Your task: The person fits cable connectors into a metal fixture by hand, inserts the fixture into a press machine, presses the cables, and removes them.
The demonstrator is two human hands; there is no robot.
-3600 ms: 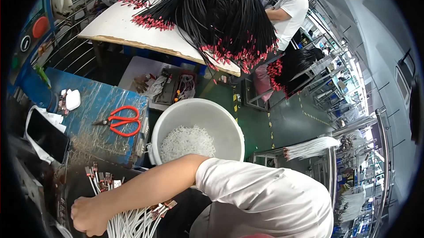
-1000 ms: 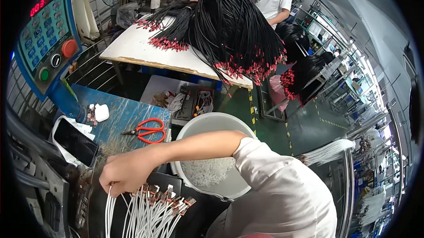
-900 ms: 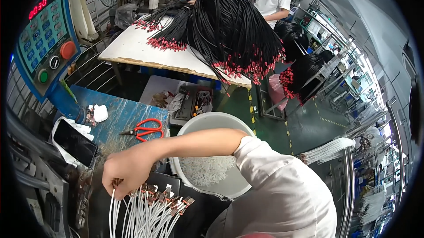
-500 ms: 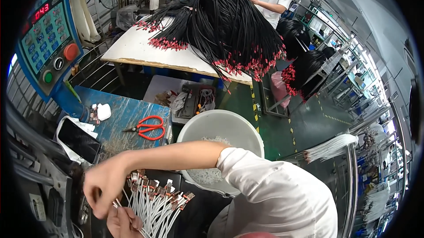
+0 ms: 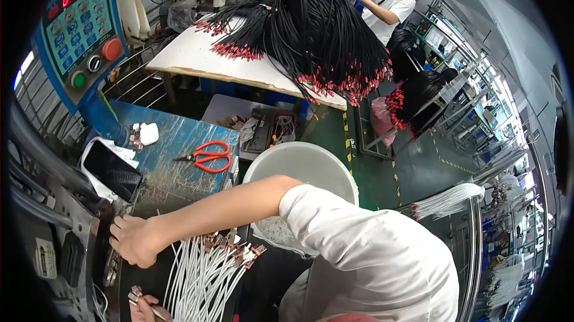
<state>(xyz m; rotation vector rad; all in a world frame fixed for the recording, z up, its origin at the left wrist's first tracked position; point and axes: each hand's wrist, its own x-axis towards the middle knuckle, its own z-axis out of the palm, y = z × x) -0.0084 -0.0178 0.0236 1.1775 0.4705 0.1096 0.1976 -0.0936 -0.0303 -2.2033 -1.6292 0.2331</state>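
Parted from the left hand point(image 5: 143, 311) since half a second earlier, the right hand point(image 5: 134, 241) reaches out at 8 o'clock beside a metal machine frame point(image 5: 84, 226), while the left has dropped closer to the lower edge, between 7 and 8 o'clock. The left grip is clenched on a metal-tipped white cable point(image 5: 136, 293), its tip toward 11 o'clock; the right palm is hidden, and whether its grip holds anything cannot be told. At 7 o'clock, near both hands, a fan of white cables point(image 5: 203, 277) lies with tips toward 1 o'clock. Red-handled scissors point(image 5: 195, 157) rest at 9 o'clock on a scuffed blue desk point(image 5: 185, 132), a black smartphone point(image 5: 112, 169) farther out in the same direction. Near the centre, partly covered by the right forearm point(image 5: 215, 207), stands a pale grey tub point(image 5: 311, 157) holding clear plastic bits point(image 5: 272, 227). Red-tipped black cables point(image 5: 323, 35) drape over a white-topped desk point(image 5: 191, 53) at 12 o'clock; a co-worker point(image 5: 388, 5) in white appears at 1 o'clock.
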